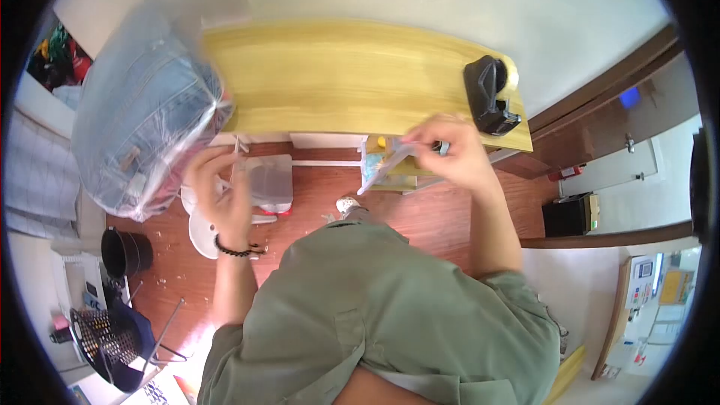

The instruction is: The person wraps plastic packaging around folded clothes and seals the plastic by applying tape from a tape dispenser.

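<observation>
A clear plastic bag point(124, 191) packed with folded blue jeans point(161, 86) is at the left end of the wooden tabletop, its edges smeared by motion. My left hand point(221, 187) is raised just right of the bag, fingers bent and blurred; whether it grips anything is unclear. On the right, my right hand point(456, 156) is closed, thumb and fingers pinching a translucent strip point(391, 163) that hangs down to the left. A black tape dispenser point(487, 97) with a roll of tape sits beyond that hand, at the tabletop's right end.
The yellow wooden tabletop point(337, 67) runs along the wall. Beneath it are a grey plastic container point(270, 178) and a shelf with small items. A black bucket point(126, 253) and a dark chair point(112, 337) stand at left. A brown door frame point(592, 97) is at right.
</observation>
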Tool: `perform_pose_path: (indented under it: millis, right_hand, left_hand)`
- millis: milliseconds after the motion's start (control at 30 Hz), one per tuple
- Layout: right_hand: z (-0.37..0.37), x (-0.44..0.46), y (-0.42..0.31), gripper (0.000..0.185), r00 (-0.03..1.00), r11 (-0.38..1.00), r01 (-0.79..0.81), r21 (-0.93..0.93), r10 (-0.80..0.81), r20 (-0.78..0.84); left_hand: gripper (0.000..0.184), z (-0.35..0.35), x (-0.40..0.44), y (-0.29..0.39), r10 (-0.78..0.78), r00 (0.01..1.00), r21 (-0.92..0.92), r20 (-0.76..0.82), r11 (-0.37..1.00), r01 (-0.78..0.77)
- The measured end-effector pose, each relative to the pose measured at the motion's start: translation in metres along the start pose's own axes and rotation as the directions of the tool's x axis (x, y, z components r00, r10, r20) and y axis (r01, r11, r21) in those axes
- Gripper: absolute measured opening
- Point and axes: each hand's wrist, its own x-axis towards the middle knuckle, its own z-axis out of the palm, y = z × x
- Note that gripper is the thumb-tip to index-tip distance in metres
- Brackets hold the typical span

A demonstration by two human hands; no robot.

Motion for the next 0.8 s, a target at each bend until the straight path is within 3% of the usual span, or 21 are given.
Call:
perform_pose_path:
  millis: [67, 133, 200, 267, 333, 433, 533, 733, 800]
  right_hand:
    - [0.022, 0.029, -0.028, 0.006, 0.968, 0.989, 0.143, 0.025, -0.145, 0.205]
    - [0.041, 0.053, -0.05, 0.007, 0.89, 0.961, 0.275, 0.039, -0.27, 0.367]
    - [0.057, 0.077, -0.063, 0.008, 0.791, 0.927, 0.372, 0.038, -0.338, 0.509]
    - [0.069, 0.096, -0.072, 0.008, 0.752, 0.922, 0.386, 0.023, -0.329, 0.571]
    - [0.078, 0.109, -0.078, 0.009, 0.73, 0.918, 0.394, 0.041, -0.34, 0.593]
    - [0.08, 0.125, -0.095, 0.01, 0.691, 0.901, 0.419, -0.109, -0.238, 0.682]
    - [0.089, 0.133, -0.087, 0.013, 0.68, 0.788, 0.599, -0.145, -0.405, 0.611]
    - [0.097, 0.15, -0.11, 0.015, 0.547, 0.545, 0.81, -0.217, -0.568, 0.615]
    - [0.098, 0.153, -0.121, 0.015, 0.523, 0.472, 0.838, -0.273, -0.554, 0.648]
  left_hand:
    - [0.03, 0.016, -0.006, 0.03, -0.197, 0.942, -0.29, 0.273, 0.916, 0.276]
    - [0.031, 0.033, -0.005, 0.06, -0.267, 0.9, -0.402, 0.345, 0.824, 0.399]
    - [0.031, 0.034, -0.008, 0.056, -0.307, 0.862, -0.368, 0.403, 0.808, 0.46]
    - [0.028, 0.025, -0.018, 0.034, -0.34, 0.828, -0.188, 0.445, 0.869, 0.458]
    - [0.022, 0.021, -0.017, 0.034, -0.408, 0.834, -0.215, 0.371, 0.836, 0.504]
    - [0.019, 0.019, -0.021, 0.022, -0.435, 0.848, -0.272, 0.304, 0.813, 0.514]
    - [0.018, 0.017, -0.032, 0.011, -0.464, 0.84, -0.289, 0.281, 0.794, 0.535]
    - [0.018, 0.02, -0.045, 0.007, -0.581, 0.796, -0.32, 0.167, 0.732, 0.601]
    - [0.02, 0.021, -0.045, 0.006, -0.625, 0.769, -0.314, 0.136, 0.709, 0.632]
